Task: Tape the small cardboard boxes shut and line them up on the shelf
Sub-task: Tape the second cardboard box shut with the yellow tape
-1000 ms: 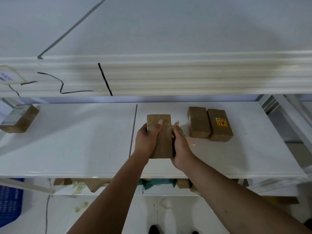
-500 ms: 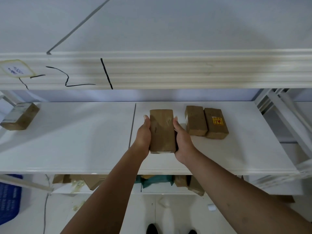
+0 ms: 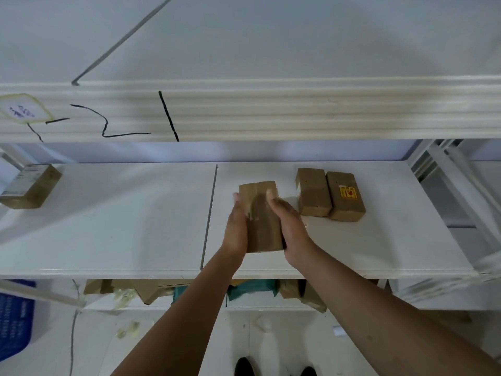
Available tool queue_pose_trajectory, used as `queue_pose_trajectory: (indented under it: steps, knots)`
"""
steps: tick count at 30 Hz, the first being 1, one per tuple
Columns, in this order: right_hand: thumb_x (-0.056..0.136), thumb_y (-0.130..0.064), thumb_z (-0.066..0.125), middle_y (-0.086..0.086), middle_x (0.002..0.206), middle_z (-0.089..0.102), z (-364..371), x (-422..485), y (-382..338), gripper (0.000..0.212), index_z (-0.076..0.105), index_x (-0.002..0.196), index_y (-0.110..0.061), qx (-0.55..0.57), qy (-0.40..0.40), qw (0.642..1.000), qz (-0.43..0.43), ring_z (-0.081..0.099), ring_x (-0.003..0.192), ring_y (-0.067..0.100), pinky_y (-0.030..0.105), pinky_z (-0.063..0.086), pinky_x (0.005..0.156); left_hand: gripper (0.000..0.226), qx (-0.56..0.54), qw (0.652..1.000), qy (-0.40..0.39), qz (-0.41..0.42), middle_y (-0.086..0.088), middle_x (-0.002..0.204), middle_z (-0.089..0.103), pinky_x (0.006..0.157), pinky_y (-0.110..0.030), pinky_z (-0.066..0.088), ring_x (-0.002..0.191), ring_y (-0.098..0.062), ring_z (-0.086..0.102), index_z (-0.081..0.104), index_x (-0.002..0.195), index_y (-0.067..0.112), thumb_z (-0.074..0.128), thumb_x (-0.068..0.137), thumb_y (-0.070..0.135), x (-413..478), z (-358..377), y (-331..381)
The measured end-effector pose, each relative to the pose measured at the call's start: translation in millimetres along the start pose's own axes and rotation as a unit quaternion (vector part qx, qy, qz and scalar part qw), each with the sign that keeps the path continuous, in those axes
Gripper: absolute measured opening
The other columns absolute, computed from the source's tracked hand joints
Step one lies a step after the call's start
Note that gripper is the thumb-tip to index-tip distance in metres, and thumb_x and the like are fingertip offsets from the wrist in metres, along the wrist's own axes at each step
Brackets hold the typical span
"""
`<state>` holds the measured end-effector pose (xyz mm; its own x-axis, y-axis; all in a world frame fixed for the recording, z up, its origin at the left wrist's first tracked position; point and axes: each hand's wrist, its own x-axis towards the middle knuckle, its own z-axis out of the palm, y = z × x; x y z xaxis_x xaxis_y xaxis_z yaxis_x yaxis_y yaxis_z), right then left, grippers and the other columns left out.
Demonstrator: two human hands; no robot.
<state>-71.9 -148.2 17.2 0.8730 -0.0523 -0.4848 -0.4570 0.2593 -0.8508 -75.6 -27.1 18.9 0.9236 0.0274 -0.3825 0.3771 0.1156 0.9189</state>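
A small brown cardboard box (image 3: 262,223) is held between both hands over the white shelf (image 3: 135,221), its far end flaps slightly apart. My left hand (image 3: 236,226) presses its left side. My right hand (image 3: 290,226) grips its right side, thumb on top. Two more small boxes stand side by side at the back right: a plain one (image 3: 313,191) and one with a yellow sticker (image 3: 344,195). Another box with a white label (image 3: 28,186) lies at the shelf's far left.
An upper shelf edge (image 3: 271,112) with black marker lines overhangs the work area. The shelf's white metal frame (image 3: 450,180) stands at right. Below are cardboard scraps (image 3: 141,290), a teal package (image 3: 252,287) and a blue crate (image 3: 15,318).
The held box has turned in my hands; its flapped end now faces away, and my right thumb has moved onto its top. The view has shifted slightly.
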Motion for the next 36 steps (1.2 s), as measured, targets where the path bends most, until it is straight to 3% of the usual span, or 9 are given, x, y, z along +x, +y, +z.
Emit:
queue_pose_trajectory:
  steps: [6,13,18,21,26,28,30,34,36]
  knots:
    - [0.089,-0.062,0.071,-0.003,0.113,0.074,0.3,5.2,3.9,0.031,0.073,0.105,-0.036,-0.008,0.046,0.999,-0.024,0.068,0.109,0.023,0.053,0.055,0.100,0.037,0.100,0.986,-0.045,0.122,0.006,0.125,0.067,0.077,-0.022,0.060,0.109,-0.014,0.069,0.048,0.145,0.026,0.048,0.110,0.041,6.6,2.2,-7.5]
    - [0.089,-0.065,0.070,-0.001,0.110,0.078,-8.1,13.5,8.9,0.038,0.075,0.112,-0.036,0.004,0.021,1.000,-0.005,0.072,0.108,0.027,0.054,0.059,0.094,0.045,0.068,0.993,-0.065,0.064,-0.002,0.136,0.064,0.100,-0.045,0.060,0.120,-0.023,0.068,0.045,0.151,0.027,0.037,0.111,0.048,8.5,-4.2,-13.5]
    - [0.083,-0.077,0.066,0.002,0.119,0.075,-9.3,22.2,21.5,0.060,0.068,0.125,-0.034,-0.025,0.021,0.999,0.040,0.072,0.109,0.028,0.055,0.060,0.094,0.046,0.070,0.993,-0.096,0.024,0.002,0.138,0.065,0.085,-0.024,0.061,0.119,-0.012,0.068,0.046,0.152,0.033,0.037,0.111,0.051,10.0,-17.5,-21.0]
    - [0.081,-0.084,0.059,-0.001,0.127,0.071,-13.3,29.5,28.9,0.074,0.061,0.135,-0.035,-0.080,-0.019,0.995,0.051,0.069,0.115,0.024,0.054,0.057,0.101,0.055,0.096,0.992,-0.087,0.004,-0.002,0.136,0.064,0.089,-0.027,0.060,0.120,-0.017,0.066,0.046,0.155,0.036,0.059,0.103,0.050,15.3,-38.8,-33.8]
    - [0.097,-0.063,0.059,-0.001,0.120,0.071,-15.2,36.2,35.6,0.042,0.066,0.120,-0.029,-0.206,0.046,0.977,-0.039,0.071,0.104,0.025,0.041,0.061,0.088,0.037,0.042,0.999,-0.012,-0.019,-0.004,0.122,0.071,0.083,-0.028,0.059,0.112,-0.024,0.069,0.063,0.138,0.021,0.062,0.104,0.036,21.9,-65.9,-50.2]
    - [0.099,-0.034,0.063,0.003,0.122,0.065,-22.8,43.2,37.0,0.027,0.064,0.124,-0.025,-0.278,0.098,0.947,-0.128,0.065,0.107,0.025,0.030,0.052,0.078,0.026,0.026,0.999,0.036,-0.016,0.000,0.117,0.071,0.078,-0.025,0.058,0.105,-0.018,0.069,0.063,0.133,0.021,0.053,0.110,0.028,26.1,-73.8,-52.2]
    - [0.091,-0.016,0.064,0.004,0.125,0.054,-30.7,52.4,36.9,0.039,0.061,0.129,-0.024,-0.405,0.074,0.895,-0.173,0.058,0.109,0.024,0.029,0.044,0.076,0.023,0.028,0.997,0.068,-0.011,0.000,0.118,0.071,0.083,-0.032,0.059,0.106,-0.018,0.068,0.061,0.131,0.026,0.049,0.111,0.028,30.2,-77.3,-52.7]
    - [0.085,-0.016,0.066,-0.003,0.146,0.041,-35.4,67.3,38.1,0.055,0.060,0.138,-0.028,-0.582,0.014,0.794,-0.174,0.057,0.121,0.024,0.038,0.053,0.087,0.029,0.075,0.990,0.115,-0.016,-0.001,0.121,0.067,0.095,-0.040,0.053,0.110,-0.022,0.064,0.057,0.133,0.026,0.040,0.112,0.037,41.7,-80.3,-52.5]
    - [0.092,-0.024,0.069,-0.003,0.150,0.044,-36.3,72.5,39.4,0.049,0.061,0.140,-0.028,-0.605,0.008,0.776,-0.180,0.057,0.126,0.025,0.040,0.053,0.095,0.061,0.129,0.983,0.129,-0.016,-0.005,0.130,0.064,0.107,-0.052,0.051,0.120,-0.029,0.060,0.054,0.144,0.025,0.037,0.100,0.063,52.7,-82.9,-58.8]
